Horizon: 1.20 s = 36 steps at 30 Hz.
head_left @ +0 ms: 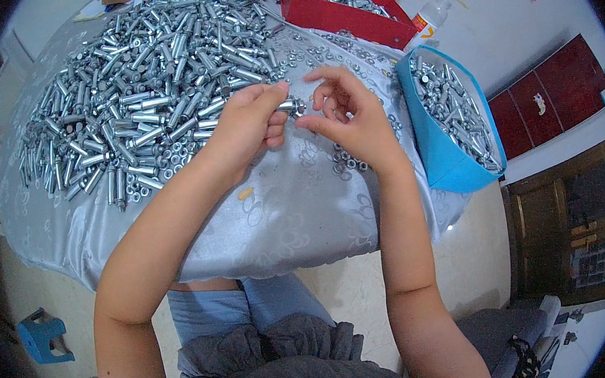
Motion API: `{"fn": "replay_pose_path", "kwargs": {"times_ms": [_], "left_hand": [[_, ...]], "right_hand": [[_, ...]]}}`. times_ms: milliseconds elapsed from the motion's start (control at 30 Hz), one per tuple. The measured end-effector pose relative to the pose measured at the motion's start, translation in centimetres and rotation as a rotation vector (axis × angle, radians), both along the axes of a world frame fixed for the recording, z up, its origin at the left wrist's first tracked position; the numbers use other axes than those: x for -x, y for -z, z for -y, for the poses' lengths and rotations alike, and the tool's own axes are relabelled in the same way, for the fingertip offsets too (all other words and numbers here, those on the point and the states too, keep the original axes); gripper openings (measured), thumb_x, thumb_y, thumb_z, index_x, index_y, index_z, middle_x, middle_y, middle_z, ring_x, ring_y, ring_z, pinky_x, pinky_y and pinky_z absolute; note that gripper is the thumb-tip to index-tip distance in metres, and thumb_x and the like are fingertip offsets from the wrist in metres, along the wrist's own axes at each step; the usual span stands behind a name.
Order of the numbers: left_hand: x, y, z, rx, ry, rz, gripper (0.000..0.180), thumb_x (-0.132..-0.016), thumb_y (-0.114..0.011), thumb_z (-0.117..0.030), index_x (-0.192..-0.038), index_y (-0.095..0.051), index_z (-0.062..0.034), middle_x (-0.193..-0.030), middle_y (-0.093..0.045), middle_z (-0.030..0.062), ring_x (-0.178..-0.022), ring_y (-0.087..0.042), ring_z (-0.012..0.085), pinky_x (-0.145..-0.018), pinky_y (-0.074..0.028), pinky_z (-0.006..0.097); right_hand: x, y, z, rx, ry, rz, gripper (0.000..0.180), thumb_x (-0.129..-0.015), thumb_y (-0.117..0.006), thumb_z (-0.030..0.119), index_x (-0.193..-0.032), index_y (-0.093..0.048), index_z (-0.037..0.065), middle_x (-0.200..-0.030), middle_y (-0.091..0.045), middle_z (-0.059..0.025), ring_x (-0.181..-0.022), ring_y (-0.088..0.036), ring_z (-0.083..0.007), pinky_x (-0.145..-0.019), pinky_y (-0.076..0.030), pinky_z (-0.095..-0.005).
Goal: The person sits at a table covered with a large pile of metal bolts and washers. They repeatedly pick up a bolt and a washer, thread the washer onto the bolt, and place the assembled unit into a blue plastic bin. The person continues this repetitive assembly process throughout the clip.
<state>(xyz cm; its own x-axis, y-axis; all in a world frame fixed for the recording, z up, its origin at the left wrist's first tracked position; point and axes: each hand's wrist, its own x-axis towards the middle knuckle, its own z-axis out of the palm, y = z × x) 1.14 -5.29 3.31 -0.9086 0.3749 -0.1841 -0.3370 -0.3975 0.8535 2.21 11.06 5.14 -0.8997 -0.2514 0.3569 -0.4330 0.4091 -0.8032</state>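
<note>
Left hand [249, 118] pinches 1 metal bolt [291, 106] above the grey tablecloth [283, 212]; right hand [346, 117] closes fingertips at its tip, contents unclear. Bolt likely stiff, smooth, fairly heavy; best held by the sleeve. Packages: red box [345, 12] behind, blue box [450, 154] right, white bottle [431, 18] between.

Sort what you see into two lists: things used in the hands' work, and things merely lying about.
In use: left hand gripping a silver metal bolt; right hand; heap of silver bolts; small metal nuts; blue tub; red box.

Lying about: white plastic bottle; small blue stool.
</note>
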Motion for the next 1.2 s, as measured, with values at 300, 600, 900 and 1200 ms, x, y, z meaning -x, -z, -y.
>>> {"fn": "replay_pose_path", "kwargs": {"times_ms": [300, 600, 900, 1200], "left_hand": [[0.1, 0.0, 0.1, 0.048, 0.031, 0.006, 0.022, -0.086, -0.049, -0.027, -0.081, -0.045, -0.0065, -0.058, -0.039, -0.0038, -0.046, -0.032, 0.0047, -0.043, -0.029, 0.02], [-0.2, -0.1, 0.0, 0.037, 0.046, -0.003, 0.02, -0.085, -0.048, -0.025, -0.082, -0.045, -0.0066, -0.059, -0.039, -0.0031, -0.047, -0.033, 0.0047, -0.042, -0.029, 0.02], [-0.1, -0.3, 0.1, 0.042, -0.004, -0.017, 0.017, -0.084, -0.048, -0.021, -0.089, -0.047, -0.0048, -0.06, -0.04, -0.0025, -0.049, -0.035, 0.0061, -0.044, -0.031, 0.022], [0.1, 0.4, 0.0, 0.107, -0.044, -0.287, 0.018, -0.086, -0.047, -0.022, -0.089, -0.049, -0.0045, -0.062, -0.044, 0.0, -0.051, -0.039, 0.0086, -0.048, -0.035, 0.022]], "right_hand": [[-0.3, -0.3, 0.1, 0.018, -0.033, 0.03, 0.022, -0.067, -0.07, 0.014, -0.084, -0.059, 0.005, -0.068, -0.053, 0.0009, -0.059, -0.045, -0.0057, -0.05, -0.036, -0.0208], [-0.5, -0.5, 0.1, -0.019, -0.065, 0.015, 0.021, -0.072, -0.067, 0.019, -0.082, -0.055, 0.003, -0.065, -0.052, -0.0014, -0.058, -0.045, -0.0065, -0.05, -0.037, -0.0211], [-0.4, 0.2, 0.5, -0.192, -0.085, 0.067, 0.022, -0.083, -0.053, 0.024, -0.08, -0.05, 0.002, -0.064, -0.051, -0.012, -0.057, -0.048, -0.0189, -0.054, -0.04, -0.0293], [0.1, 1.9, 1.3, 0.294, -0.215, 0.402, 0.031, -0.089, -0.042, 0.029, -0.068, -0.042, 0.006, -0.056, -0.038, -0.0011, -0.048, -0.036, -0.0118, -0.044, -0.029, -0.0247]]}}
